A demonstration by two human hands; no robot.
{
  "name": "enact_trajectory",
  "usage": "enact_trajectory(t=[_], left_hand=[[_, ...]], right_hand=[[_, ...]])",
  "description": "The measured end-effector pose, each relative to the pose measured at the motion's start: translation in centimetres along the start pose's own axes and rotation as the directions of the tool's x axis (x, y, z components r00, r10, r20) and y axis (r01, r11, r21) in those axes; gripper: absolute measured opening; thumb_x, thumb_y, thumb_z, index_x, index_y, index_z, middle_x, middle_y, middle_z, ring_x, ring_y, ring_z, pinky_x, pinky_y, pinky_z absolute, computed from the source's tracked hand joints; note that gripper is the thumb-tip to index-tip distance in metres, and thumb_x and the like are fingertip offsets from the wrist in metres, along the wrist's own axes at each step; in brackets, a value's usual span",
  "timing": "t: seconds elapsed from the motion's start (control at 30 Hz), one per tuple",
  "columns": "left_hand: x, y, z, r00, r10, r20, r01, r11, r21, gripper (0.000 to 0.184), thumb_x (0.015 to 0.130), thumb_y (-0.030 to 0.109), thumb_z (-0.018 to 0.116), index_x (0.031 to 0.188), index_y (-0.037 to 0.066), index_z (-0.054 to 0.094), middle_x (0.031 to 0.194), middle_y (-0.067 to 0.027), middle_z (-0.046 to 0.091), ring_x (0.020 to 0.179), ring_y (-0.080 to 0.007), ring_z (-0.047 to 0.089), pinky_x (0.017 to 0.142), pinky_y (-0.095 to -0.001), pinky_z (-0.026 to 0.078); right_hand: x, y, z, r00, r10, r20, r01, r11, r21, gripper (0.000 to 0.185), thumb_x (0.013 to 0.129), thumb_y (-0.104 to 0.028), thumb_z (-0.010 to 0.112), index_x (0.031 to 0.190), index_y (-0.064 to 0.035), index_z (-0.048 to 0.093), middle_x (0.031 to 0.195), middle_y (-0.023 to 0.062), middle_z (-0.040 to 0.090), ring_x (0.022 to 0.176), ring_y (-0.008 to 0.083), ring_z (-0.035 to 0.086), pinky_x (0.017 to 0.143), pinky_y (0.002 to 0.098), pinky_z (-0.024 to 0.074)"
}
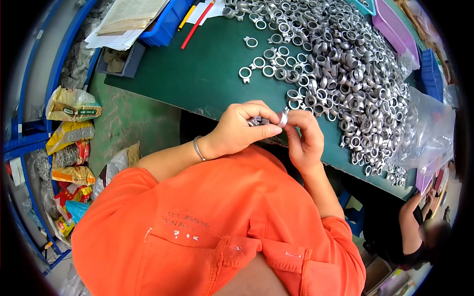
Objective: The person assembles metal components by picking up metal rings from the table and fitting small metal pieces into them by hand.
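A small silvery metal ring (283,120) sits between the fingertips of my two hands, just off the table's near edge. My left hand (234,126), with a bangle on its wrist, pinches it from the left with thumb and forefinger. More small metal pieces (255,121) show in the curl of that hand; their exact kind is partly hidden by the fingers. On the other side, my right hand (306,140) is closed on the same ring. Beyond my hands lies a large heap of similar metal rings (345,64), with several loose ones on the green table (197,79).
A red pencil (197,24) and a yellow pencil (186,18) lie by a blue bin (168,29) with papers. A clear plastic bag (427,128) and a purple tray (395,27) flank the heap. Shelving and bags (74,104) stand left; another person (410,227) is at right.
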State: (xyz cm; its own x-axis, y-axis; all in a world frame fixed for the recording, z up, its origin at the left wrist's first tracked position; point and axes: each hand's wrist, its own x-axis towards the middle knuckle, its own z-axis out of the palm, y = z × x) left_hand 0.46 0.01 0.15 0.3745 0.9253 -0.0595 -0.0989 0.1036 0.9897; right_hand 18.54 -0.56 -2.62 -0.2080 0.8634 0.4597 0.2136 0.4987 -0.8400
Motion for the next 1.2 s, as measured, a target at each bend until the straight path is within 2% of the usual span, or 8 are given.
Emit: enact_trajectory(t=[0.1, 0.3, 0.57, 0.73, 0.83, 1.03, 1.13, 1.2], left_hand=[[-0.1, -0.9, -0.1, 0.991, 0.127, 0.037, -0.13, 0.986, 0.107, 0.011, 0.078, 0.001, 0.068, 0.089, 0.0, 0.065, 0.088, -0.0041, 0.06, 0.073, -0.0089, 0.055, 0.064, -0.0203, 0.044], [-0.2, -0.7, 0.1, 0.987, 0.16, -0.006, -0.156, 0.971, 0.181, 0.012, 0.078, 0.002, 0.068, 0.089, 0.0, 0.063, 0.085, -0.0034, 0.059, 0.077, -0.0086, 0.055, 0.068, -0.021, 0.045], [-0.2, -0.3, 0.0, 0.988, -0.147, -0.039, 0.143, 0.987, -0.078, 0.013, 0.083, 0.009, 0.065, 0.093, 0.002, 0.06, 0.073, 0.0017, 0.057, 0.056, -0.0019, 0.047, 0.05, -0.0155, 0.038], [-0.1, -0.6, 0.1, 0.973, -0.228, -0.04, 0.221, 0.967, -0.123, 0.014, 0.083, 0.013, 0.067, 0.092, 0.003, 0.062, 0.068, 0.0038, 0.056, 0.054, 0.0006, 0.046, 0.046, -0.0148, 0.036], [-0.1, -0.4, 0.1, 0.966, -0.256, -0.019, 0.252, 0.959, -0.132, 0.014, 0.082, 0.013, 0.068, 0.092, 0.003, 0.064, 0.071, 0.0027, 0.058, 0.058, -0.0009, 0.048, 0.05, -0.0159, 0.039], [0.0, -1.4, -0.4, 0.962, 0.27, -0.038, -0.254, 0.938, 0.235, 0.01, 0.082, 0.005, 0.066, 0.091, 0.002, 0.064, 0.087, -0.0014, 0.06, 0.062, -0.0035, 0.051, 0.05, -0.0168, 0.039], [-0.2, -0.4, -0.3, 0.992, -0.121, 0.022, 0.123, 0.982, -0.143, 0.021, 0.093, 0.016, 0.051, 0.102, 0.0, 0.061, 0.09, -0.0053, 0.061, 0.074, -0.0089, 0.058, 0.056, -0.0192, 0.048], [0.0, -0.7, -0.4, 0.908, -0.36, 0.215, 0.414, 0.688, -0.596, 0.042, 0.099, 0.03, 0.032, 0.113, -0.003, 0.053, 0.094, -0.0098, 0.061, 0.08, -0.0159, 0.062, 0.061, -0.0248, 0.055]], right_hand=[[-0.4, -0.8, 0.0, 0.914, 0.405, 0.031, -0.378, 0.818, 0.434, 0.02, 0.086, 0.002, 0.056, 0.106, 0.0026, 0.054, 0.095, 0.0084, 0.06, 0.082, 0.0129, 0.058, 0.073, 0.0255, 0.0488], [-0.5, -0.6, -0.3, 0.915, 0.356, 0.191, -0.404, 0.784, 0.472, 0.03, 0.086, -0.001, 0.059, 0.114, 0.004, 0.05, 0.101, 0.0099, 0.061, 0.089, 0.0125, 0.059, 0.078, 0.0245, 0.0494], [-0.7, 0.1, 0.2, 0.96, 0.279, 0.023, -0.273, 0.917, 0.289, 0.037, 0.075, 0.002, 0.07, 0.108, 0.0034, 0.053, 0.09, 0.008, 0.062, 0.079, 0.0131, 0.061, 0.071, 0.024, 0.0508], [0.0, -0.4, -0.4, 0.998, -0.027, -0.06, 0.019, 0.99, -0.141, 0.032, 0.065, 0.001, 0.077, 0.09, -0.001, 0.057, 0.075, 0.0063, 0.057, 0.06, 0.013, 0.054, 0.053, 0.0229, 0.0431], [-0.1, -0.4, -0.2, 0.995, 0.003, -0.1, -0.012, 0.996, -0.085, 0.029, 0.064, 0.001, 0.077, 0.086, -0.0017, 0.059, 0.074, 0.0061, 0.056, 0.059, 0.0139, 0.053, 0.051, 0.0231, 0.0413], [0.0, -0.3, -0.2, 0.993, -0.1, -0.066, 0.095, 0.992, -0.083, 0.027, 0.064, 0.001, 0.076, 0.086, -0.0009, 0.061, 0.074, 0.0077, 0.057, 0.061, 0.0178, 0.054, 0.052, 0.0255, 0.0436], [-0.2, -1.5, -0.2, 0.989, -0.143, -0.036, 0.132, 0.966, -0.221, 0.027, 0.065, -0.001, 0.076, 0.089, -0.0005, 0.062, 0.078, 0.0097, 0.059, 0.063, 0.0203, 0.056, 0.054, 0.027, 0.0447], [0.2, -2.0, -0.1, 0.98, -0.181, 0.083, 0.194, 0.964, -0.183, 0.027, 0.068, -0.006, 0.074, 0.092, 0.0, 0.063, 0.08, 0.0113, 0.059, 0.065, 0.0231, 0.057, 0.057, 0.0295, 0.046]])
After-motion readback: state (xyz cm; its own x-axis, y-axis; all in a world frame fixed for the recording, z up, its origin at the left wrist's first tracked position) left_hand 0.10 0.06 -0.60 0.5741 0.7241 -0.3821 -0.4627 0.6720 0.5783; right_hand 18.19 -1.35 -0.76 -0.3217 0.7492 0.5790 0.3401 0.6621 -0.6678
